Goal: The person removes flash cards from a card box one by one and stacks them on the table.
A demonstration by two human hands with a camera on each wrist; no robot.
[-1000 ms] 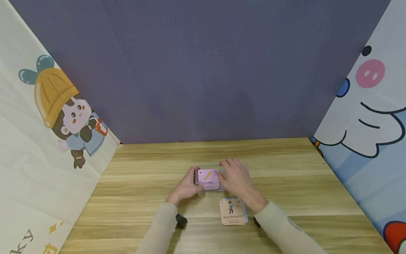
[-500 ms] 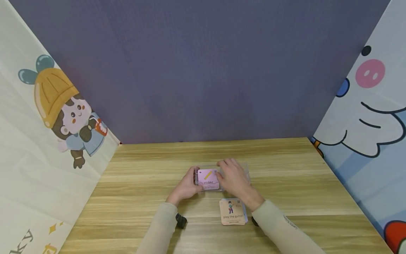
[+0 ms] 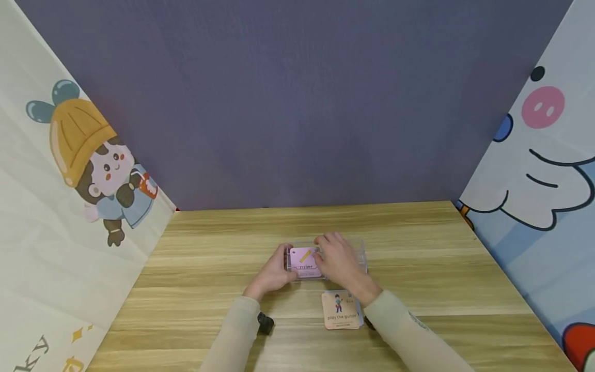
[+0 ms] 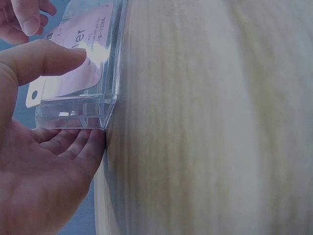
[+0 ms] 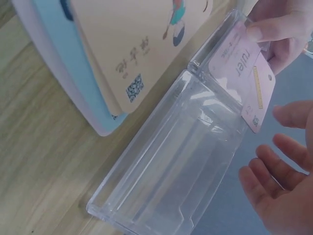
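Head view, "ruler" card in clear box, "play the guitar" card

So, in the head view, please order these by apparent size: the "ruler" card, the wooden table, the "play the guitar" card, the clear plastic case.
1. wooden table
2. clear plastic case
3. "play the guitar" card
4. "ruler" card, partly covered and farther away, so real card sizes are unsure

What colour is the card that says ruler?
The ruler card is light pink with a purplish tint; the head view shows it best.
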